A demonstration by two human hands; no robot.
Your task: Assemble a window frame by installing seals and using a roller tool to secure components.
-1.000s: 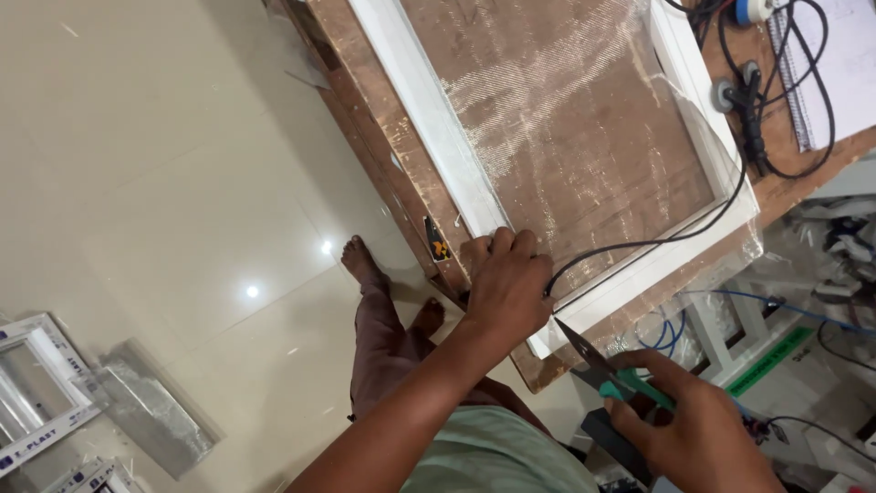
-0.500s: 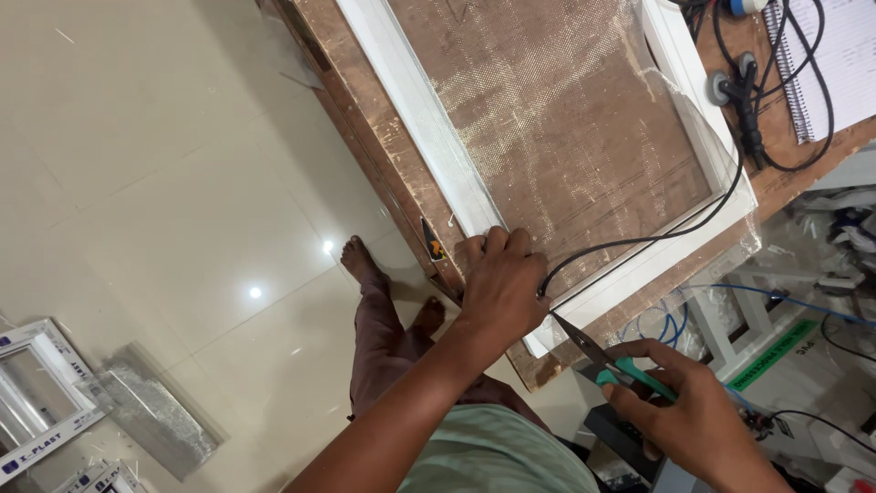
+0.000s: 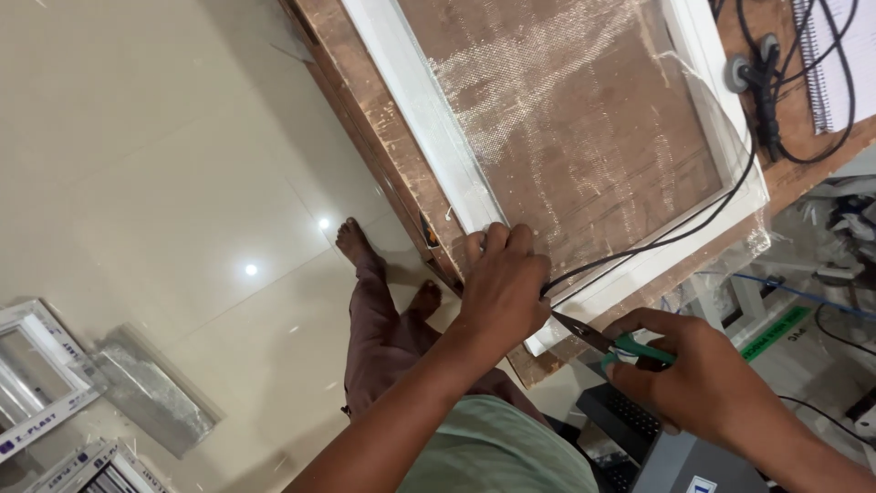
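Note:
My left hand (image 3: 504, 283) presses down on the near corner of a white frame (image 3: 422, 100) covered with clear mesh (image 3: 584, 119), which lies on a brown wooden table (image 3: 365, 110). A thin black cord (image 3: 675, 233) runs along the frame's near edge and ends under that hand. My right hand (image 3: 698, 374) grips green-handled scissors (image 3: 607, 340), their dark blades pointing at the cord right beside my left hand.
A black cable and plug (image 3: 762, 82) and a spiral notebook (image 3: 844, 55) lie at the table's far end. White frame pieces (image 3: 36, 383) and a grey metal sheet (image 3: 151, 393) rest on the tiled floor. My bare feet (image 3: 356, 242) stand by the table edge.
The view has shifted slightly. My right hand has brought the scissors a little closer to my left hand, which stays pressed on the frame corner.

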